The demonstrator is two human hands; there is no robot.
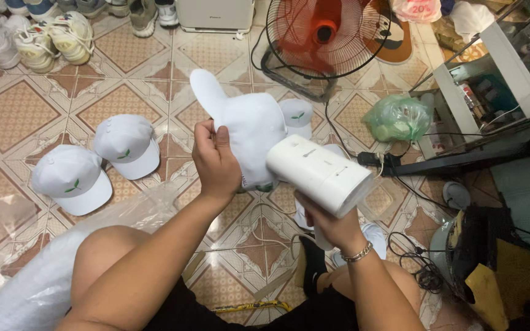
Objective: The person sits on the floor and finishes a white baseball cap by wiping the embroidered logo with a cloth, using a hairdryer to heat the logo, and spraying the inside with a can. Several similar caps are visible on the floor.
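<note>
My left hand (215, 160) grips a white cap (249, 125) from behind and holds it up over the tiled floor, its brim pointing up and to the left. My right hand (334, 225) holds a white handheld garment steamer (319, 174) by its handle. The steamer's head presses against the cap's right side. Two more white caps with a small green leaf mark lie on the floor to the left, one (127, 144) behind the other (73, 178). Another white cap (297, 116) lies on the floor behind the held one.
An orange floor fan (326, 34) stands at the back. A green plastic bag (398, 117) and a power strip (378, 160) with cables lie right. Shoes (62, 37) line the back left. Clear plastic wrapping (32, 270) covers the floor near my left knee.
</note>
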